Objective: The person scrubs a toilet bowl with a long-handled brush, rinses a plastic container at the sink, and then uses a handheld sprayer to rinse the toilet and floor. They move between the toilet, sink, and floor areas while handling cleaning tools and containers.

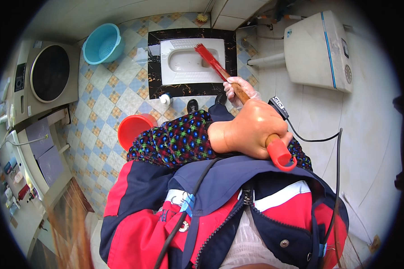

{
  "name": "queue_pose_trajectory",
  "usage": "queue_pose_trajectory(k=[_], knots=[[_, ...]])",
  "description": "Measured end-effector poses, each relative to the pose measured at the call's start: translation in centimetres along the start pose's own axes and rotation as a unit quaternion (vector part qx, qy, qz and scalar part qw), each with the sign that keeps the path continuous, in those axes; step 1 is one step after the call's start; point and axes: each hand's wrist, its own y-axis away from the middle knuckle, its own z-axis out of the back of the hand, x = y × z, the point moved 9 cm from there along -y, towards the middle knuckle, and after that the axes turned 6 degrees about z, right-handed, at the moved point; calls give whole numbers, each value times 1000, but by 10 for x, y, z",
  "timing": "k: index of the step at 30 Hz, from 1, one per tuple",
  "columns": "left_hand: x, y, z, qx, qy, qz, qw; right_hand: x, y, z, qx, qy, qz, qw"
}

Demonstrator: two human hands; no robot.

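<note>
A long-handled scrub brush [247, 95] slants across the middle of the view, with a red bristled head [203, 50], a wooden shaft and a red looped end cap. My left hand [254, 127] comes from the left in a dark patterned sleeve and is wrapped round the shaft just below that cap. Farther along, my right hand [239, 91], in a clear plastic glove, is closed round the shaft; its forearm is mostly hidden behind the left hand. The brush head shows over the white squat toilet [166, 74]; whether it touches the pan cannot be told.
A dark marble border [155, 92] frames the toilet. A white bottle [166, 98] stands near my shoes. To the left are a red bucket [132, 127], a blue basin [104, 44] and a front-loading washing machine [49, 74]. A white tank [316, 51] and a cable [339, 157] are at right.
</note>
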Motion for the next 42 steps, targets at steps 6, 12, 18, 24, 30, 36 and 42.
queue_pose_trajectory(k=[6,12,18,24,30,36,42], knots=[[2,2,-26,79,83,16,993,-18,-26,84,5,-84,41,996],[43,16,-65,193,123,86,970,11,21,161,-104,63,378,918],[147,42,-95,51,108,265,957,28,5,239,-180,-74,338,921],[133,36,-26,-39,-38,268,962,-24,-128,187,-110,-262,223,933],[85,-5,-48,120,-82,187,971,-1,-161,69,65,-484,178,854],[22,-9,-33,106,-81,118,984,-2,-102,28,43,-430,138,891],[33,8,-6,119,69,196,971,-42,-55,78,67,-396,120,908]])
